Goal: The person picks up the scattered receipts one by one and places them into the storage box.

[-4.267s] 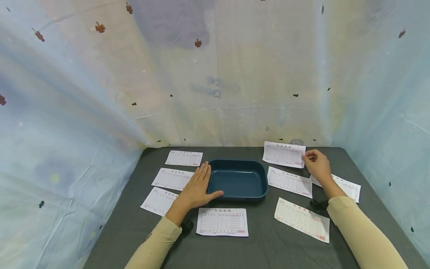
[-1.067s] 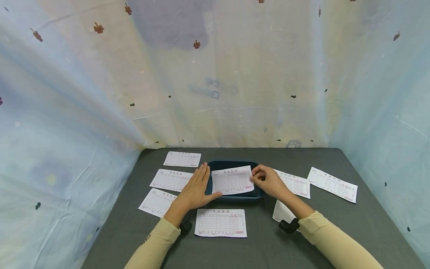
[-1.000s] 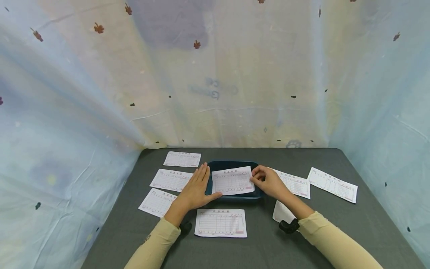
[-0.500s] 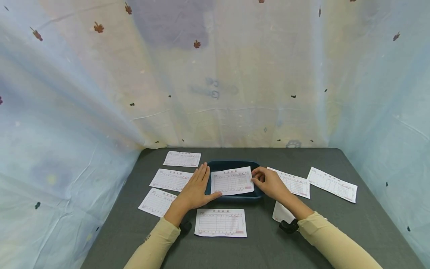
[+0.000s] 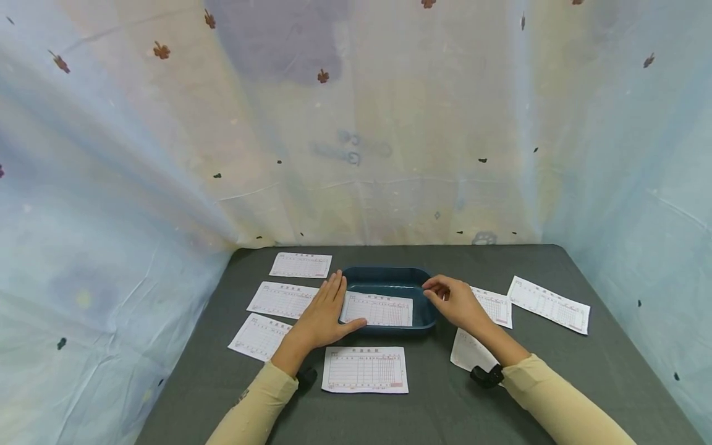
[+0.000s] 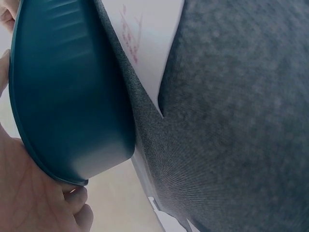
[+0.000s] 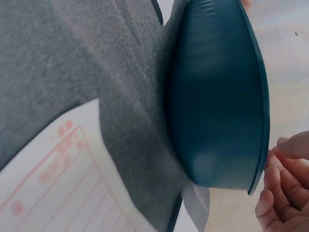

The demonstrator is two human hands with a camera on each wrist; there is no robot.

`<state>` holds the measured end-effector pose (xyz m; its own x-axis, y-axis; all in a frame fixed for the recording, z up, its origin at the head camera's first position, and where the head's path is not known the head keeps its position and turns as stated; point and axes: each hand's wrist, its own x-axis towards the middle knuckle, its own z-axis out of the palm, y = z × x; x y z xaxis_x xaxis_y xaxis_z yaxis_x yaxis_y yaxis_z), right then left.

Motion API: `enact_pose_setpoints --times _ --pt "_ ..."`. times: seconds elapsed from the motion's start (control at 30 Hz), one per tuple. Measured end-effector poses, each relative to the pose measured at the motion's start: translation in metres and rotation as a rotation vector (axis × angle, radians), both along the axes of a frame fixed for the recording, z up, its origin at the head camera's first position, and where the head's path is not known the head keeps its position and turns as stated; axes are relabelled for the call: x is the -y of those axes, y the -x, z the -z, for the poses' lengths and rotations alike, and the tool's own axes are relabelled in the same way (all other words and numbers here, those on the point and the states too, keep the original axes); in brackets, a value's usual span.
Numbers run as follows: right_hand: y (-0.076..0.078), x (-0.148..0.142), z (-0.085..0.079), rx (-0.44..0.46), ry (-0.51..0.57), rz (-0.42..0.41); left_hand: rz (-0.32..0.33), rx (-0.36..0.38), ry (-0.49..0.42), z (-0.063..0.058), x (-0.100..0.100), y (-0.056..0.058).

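A dark teal rectangular tray [image 5: 389, 270] stands in the middle of the table. Inside, toward its near side, lies a white printed paper form [image 5: 381, 310]. My left hand [image 5: 322, 312] rests along the tray's left rim, fingers extended and thumb at the near edge. At the opposite end, my right hand [image 5: 457, 303] hovers by the rim with loosely bent fingers and nothing between them. The right wrist view has these fingertips [image 7: 264, 203] right beside the tray's rim [image 7: 265, 111]. Below my right wrist, a form with red print [image 7: 63, 179] is partly covered in the head view.
Left of the tray lie a far form [image 5: 300, 265], a middle form [image 5: 280, 299] and a near form [image 5: 258, 335]. Another form [image 5: 364, 369] lies in front. To the right are one partly hidden form [image 5: 494, 305] and one slanted form [image 5: 549, 304]. A patterned curtain [image 5: 356, 204] hangs behind the grey-covered table [image 5: 445, 408].
My right hand brought the form from the far right over the tray, then let go. The form now lies inside and my right hand has drawn slightly right. My left hand has stayed put.
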<state>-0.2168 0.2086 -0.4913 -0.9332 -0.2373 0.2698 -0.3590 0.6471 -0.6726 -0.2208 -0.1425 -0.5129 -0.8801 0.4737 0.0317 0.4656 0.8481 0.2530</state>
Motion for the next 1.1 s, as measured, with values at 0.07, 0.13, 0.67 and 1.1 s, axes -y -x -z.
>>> enact_pose_setpoints --times 0.07,0.13,0.67,1.1 --pt "-0.001 -0.005 0.001 -0.015 0.008 0.014 -0.005 0.004 0.007 0.000 0.000 0.000" --pt "-0.002 -0.011 0.001 -0.024 0.016 0.030 -0.009 0.006 0.011 -0.001 0.000 -0.001" --pt "-0.013 -0.066 -0.001 0.001 0.035 0.130 0.003 -0.018 0.029 0.001 0.000 -0.001" --pt "-0.023 -0.118 0.009 -0.045 0.002 0.214 0.003 -0.027 0.012 0.004 0.000 0.000"
